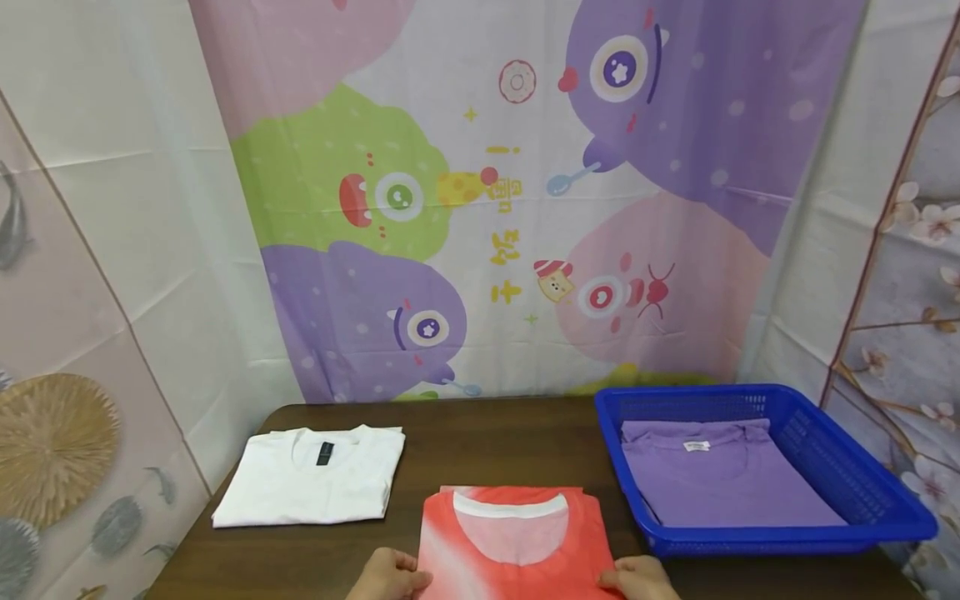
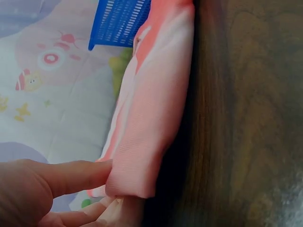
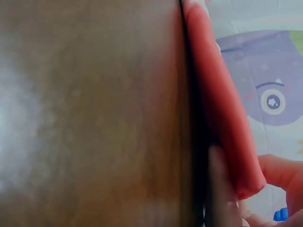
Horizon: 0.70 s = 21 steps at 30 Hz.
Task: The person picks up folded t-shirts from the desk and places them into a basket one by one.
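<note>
The left hand (image 1: pixel 387 575) and right hand (image 1: pixel 640 577) pinch opposite sides of the red shirt (image 1: pixel 540 575), likely so its folds hold together. A basket (image 1: pixel 765 541) sits right.

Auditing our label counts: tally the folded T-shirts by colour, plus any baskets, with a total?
White T-shirt: 1
Red-and-white T-shirt: 1
Purple T-shirt: 1
Blue plastic basket: 1
Total: 4
</note>
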Tool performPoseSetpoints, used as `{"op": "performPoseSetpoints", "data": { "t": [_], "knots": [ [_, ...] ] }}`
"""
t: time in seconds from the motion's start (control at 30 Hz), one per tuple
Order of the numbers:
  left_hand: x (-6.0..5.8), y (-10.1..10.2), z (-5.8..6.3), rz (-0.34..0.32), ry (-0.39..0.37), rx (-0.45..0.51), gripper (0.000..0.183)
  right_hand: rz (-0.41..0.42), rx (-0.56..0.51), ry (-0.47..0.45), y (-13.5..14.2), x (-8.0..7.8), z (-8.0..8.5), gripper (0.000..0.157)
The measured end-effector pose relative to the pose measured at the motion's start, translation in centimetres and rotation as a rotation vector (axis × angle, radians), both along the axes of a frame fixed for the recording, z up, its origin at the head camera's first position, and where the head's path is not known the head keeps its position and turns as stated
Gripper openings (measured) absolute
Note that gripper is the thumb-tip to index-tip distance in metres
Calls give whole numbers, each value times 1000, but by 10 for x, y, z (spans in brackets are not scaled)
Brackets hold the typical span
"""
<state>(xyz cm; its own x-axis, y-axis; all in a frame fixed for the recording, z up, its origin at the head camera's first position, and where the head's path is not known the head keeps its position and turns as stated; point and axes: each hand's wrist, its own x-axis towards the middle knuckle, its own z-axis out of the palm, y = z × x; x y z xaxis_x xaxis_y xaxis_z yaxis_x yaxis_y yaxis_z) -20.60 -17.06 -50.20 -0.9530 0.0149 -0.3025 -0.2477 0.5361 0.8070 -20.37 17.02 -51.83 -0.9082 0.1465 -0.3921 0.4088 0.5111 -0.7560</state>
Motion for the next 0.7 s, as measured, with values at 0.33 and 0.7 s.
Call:
{"op": "performPoseSetpoints", "data": {
  "t": [0.33,0.7],
  "knots": [
    [-12,8,2,82,6,93,33,-62,-191,16,-9,-13,12,14],
    [-36,21,1,190,75,98,22,-116,-271,28,-17,-37,13,18]
  ]
}}
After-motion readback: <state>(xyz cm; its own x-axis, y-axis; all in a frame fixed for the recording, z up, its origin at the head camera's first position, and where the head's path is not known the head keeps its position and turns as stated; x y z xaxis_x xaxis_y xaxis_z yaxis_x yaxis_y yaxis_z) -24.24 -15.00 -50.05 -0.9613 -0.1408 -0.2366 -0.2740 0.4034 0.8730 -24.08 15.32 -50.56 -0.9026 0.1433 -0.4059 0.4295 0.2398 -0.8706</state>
